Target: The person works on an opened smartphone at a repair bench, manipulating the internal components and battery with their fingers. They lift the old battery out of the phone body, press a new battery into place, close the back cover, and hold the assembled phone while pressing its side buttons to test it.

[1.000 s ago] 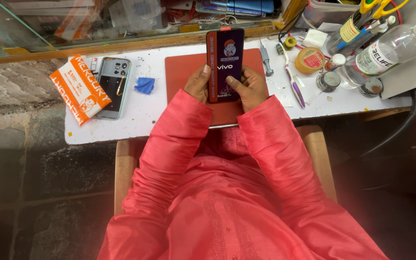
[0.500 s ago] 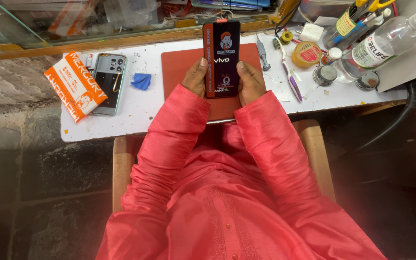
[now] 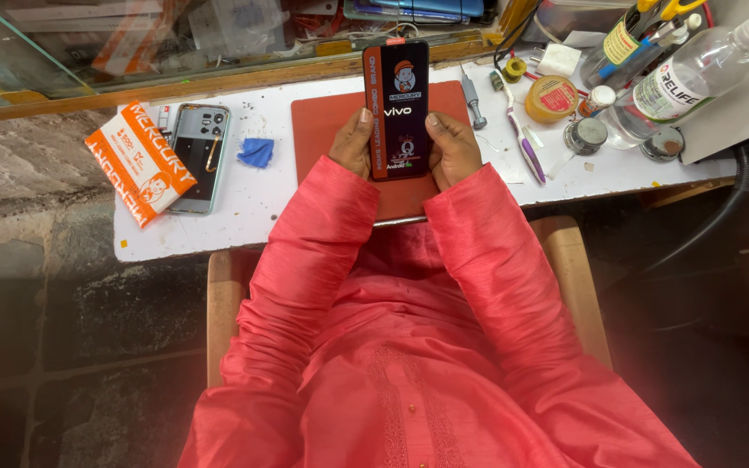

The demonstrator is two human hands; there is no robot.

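I hold a black smartphone point(image 3: 398, 108) upright over a red work mat point(image 3: 322, 130), its lit screen facing me with an orange protective strip down the left edge. My left hand point(image 3: 353, 143) grips the phone's lower left side, thumb on the edge. My right hand point(image 3: 452, 147) grips the lower right side. Both arms wear red sleeves.
On the white bench point(image 3: 244, 208) lie an orange-and-white packet point(image 3: 139, 163), a phone with its back cover off point(image 3: 199, 156) and a blue cloth point(image 3: 257, 152). To the right are a purple toothbrush point(image 3: 526, 143), a round yellow tin point(image 3: 552, 97), small jars point(image 3: 584, 134) and a clear bottle point(image 3: 691, 74). A glass case stands behind.
The phone and both hands stay in the same grip. The view has shifted slightly, so the bench sits a little higher and further left in frame.
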